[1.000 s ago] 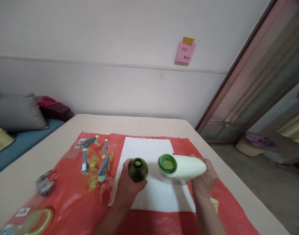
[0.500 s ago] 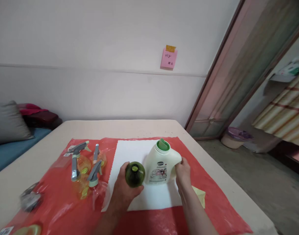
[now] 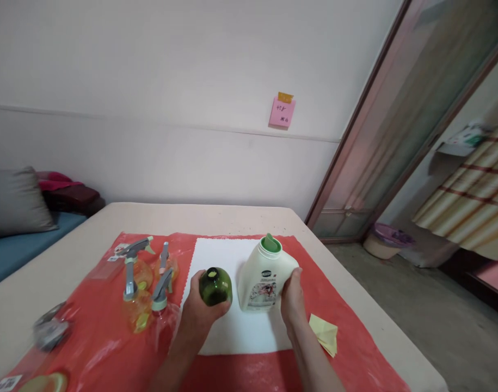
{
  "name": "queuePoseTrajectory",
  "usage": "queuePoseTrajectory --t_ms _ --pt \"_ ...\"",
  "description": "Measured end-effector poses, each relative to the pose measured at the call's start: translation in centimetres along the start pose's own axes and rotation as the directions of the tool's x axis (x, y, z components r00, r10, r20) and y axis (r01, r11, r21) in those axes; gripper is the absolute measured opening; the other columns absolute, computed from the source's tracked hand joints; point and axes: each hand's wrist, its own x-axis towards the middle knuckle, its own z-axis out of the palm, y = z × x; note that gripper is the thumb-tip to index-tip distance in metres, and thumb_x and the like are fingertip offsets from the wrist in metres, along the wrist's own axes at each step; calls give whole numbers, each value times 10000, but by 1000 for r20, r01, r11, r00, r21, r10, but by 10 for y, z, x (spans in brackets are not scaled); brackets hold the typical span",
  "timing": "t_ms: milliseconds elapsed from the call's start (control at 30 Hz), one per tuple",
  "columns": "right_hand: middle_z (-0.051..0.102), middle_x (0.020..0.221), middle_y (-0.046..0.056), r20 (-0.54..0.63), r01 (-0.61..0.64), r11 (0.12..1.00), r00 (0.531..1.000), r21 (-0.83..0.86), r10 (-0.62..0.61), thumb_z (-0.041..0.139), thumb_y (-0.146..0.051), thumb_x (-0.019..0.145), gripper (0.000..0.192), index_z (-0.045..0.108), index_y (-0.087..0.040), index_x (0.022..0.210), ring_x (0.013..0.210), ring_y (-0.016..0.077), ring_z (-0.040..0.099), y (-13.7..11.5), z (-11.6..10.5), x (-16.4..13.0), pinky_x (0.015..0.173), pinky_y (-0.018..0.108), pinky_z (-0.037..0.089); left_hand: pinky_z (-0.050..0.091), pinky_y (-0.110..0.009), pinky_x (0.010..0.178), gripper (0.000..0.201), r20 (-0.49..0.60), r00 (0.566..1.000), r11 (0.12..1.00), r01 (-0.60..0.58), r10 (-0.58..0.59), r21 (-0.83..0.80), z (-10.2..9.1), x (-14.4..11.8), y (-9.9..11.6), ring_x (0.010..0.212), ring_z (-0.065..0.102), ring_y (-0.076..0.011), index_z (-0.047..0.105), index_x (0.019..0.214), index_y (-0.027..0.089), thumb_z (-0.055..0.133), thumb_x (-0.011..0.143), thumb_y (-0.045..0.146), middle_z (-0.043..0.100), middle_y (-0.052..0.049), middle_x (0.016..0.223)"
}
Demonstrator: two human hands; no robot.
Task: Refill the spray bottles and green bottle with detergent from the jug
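Note:
My left hand [image 3: 202, 307] is wrapped round a dark green bottle [image 3: 217, 287], whose uncapped neck tips up and slightly left. Fingers of my right hand [image 3: 293, 299] close round the handle of a white detergent jug [image 3: 262, 280]. A green pour spout [image 3: 271, 243] shows in the jug's open top, and the jug tilts a little to the left. Both are over a white mat [image 3: 232, 337]; whether the jug's base touches it I cannot tell. Left of the mat stand or lie several spray bottles [image 3: 161, 302] with grey trigger heads.
A red plastic sheet [image 3: 97, 326] covers much of the cream table [image 3: 183, 212]. A folded yellow cloth [image 3: 324, 332] lies right of my right forearm. At the left are a blurred grey object [image 3: 53, 329] and a round yellowish rim [image 3: 48, 383].
The green bottle has shifted slightly left and its neck has tipped up and left. The jug has moved slightly left, still in my right hand. More of the yellow cloth shows.

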Motion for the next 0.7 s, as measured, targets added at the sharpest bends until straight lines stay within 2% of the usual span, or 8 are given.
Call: queuePoseTrajectory --t_ms 67,167,267,333,500,600,700 --pt "830 1130 92 55 -20 1000 998 23 18 413 -940 860 883 784 -196 1157 1224 291 731 -6 1 6 1010 403 583 578 -432 965 847 26 1000 1000 9 -9 19 -2 4 -3 1107 740 -319 500 1397 222 824 628 369 752 -84 1203" --pt "823 1147 116 90 -20 999 996 45 16 395 -994 796 953 773 -191 1143 1249 312 719 -14 4 17 1046 438 575 541 -465 1036 897 44 999 994 -3 -1 108 -4 10 -9 1194 708 -344 482 1437 214 826 617 328 720 -114 1291" --pt "826 1085 129 78 -10 999 997 49 7 377 -1004 779 962 768 -190 1109 1209 329 732 -17 9 21 1038 462 581 475 -491 1127 915 25 997 969 -78 75 234 -4 14 -16 1351 611 -379 492 1453 200 807 597 270 651 -156 1424" --pt "826 1019 132 56 0 999 998 44 -2 364 -987 799 941 766 -186 1084 1169 341 740 -21 12 20 1010 475 595 451 -494 1150 900 13 992 954 -125 126 272 -2 15 -20 1379 581 -381 494 1455 188 779 604 250 634 -166 1439" --pt "813 930 112 -17 58 998 998 19 -58 472 -839 857 779 742 -161 1129 980 331 762 -46 16 20 846 448 630 479 -459 1110 904 -21 993 969 -107 115 223 0 17 -21 1314 625 -351 488 1461 198 769 603 239 644 -142 1404" --pt "811 969 112 -20 123 992 992 -23 -123 512 -768 874 741 729 -138 1198 886 314 761 -68 19 25 761 419 622 484 -455 1098 902 -24 994 976 -99 105 195 0 18 -15 1299 632 -345 486 1474 200 765 617 233 640 -138 1403" --pt "810 1050 124 -7 232 967 972 -109 -234 500 -765 895 768 727 -131 1264 873 311 761 -84 18 33 732 402 609 483 -472 1110 910 -44 990 974 -126 137 191 2 19 -12 1306 622 -358 503 1470 203 770 601 217 637 -136 1402"
